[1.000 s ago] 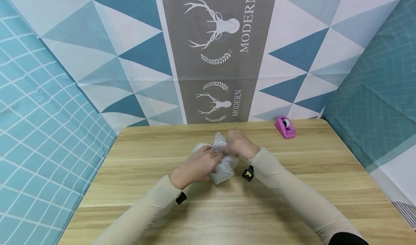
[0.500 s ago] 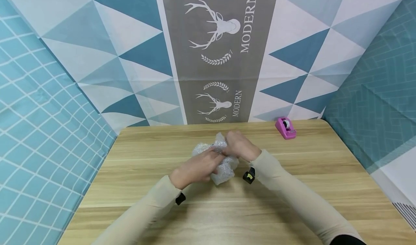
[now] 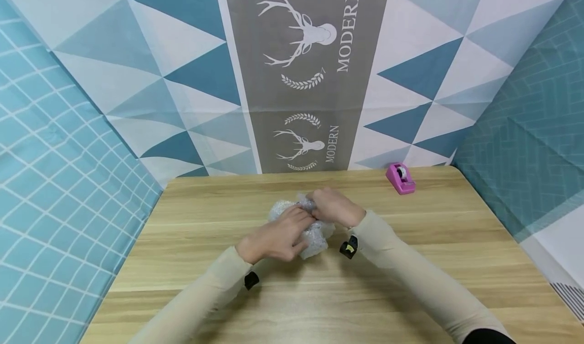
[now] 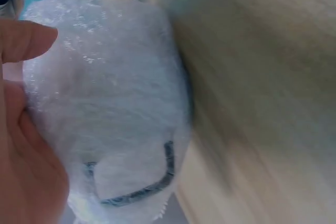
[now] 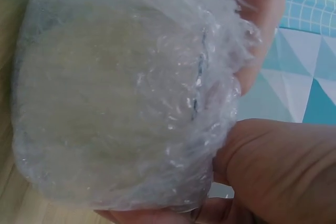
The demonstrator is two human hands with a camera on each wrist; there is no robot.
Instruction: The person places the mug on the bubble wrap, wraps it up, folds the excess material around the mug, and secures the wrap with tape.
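A rounded item in clear bubble wrap [image 3: 314,241] rests on the wooden table between both hands. Through the wrap, a dark U-shaped band [image 4: 139,195] shows in the left wrist view; the item's kind is hidden. My left hand [image 3: 278,235] holds the wrap's top from the left, fingers bent over it and thumb on the near side. Opposite it, my right hand [image 3: 335,206] grips the gathered wrap with curled fingers. In the right wrist view, crumpled wrap [image 5: 173,93] bunches toward the right hand, whose fingertips show along its lower edge.
A pink tape dispenser [image 3: 400,178] stands near the table's back right corner. Behind the wooden table [image 3: 319,303] hangs a patterned cloth [image 3: 305,96] with deer heads and triangles. Blue gridded cloth [image 3: 59,182] lines the left side, teal cloth the right.
My left hand's fingers have shifted on the wrap, and the thumb has spread away from them. The upright tuft of wrap beside the right hand now sits lower.
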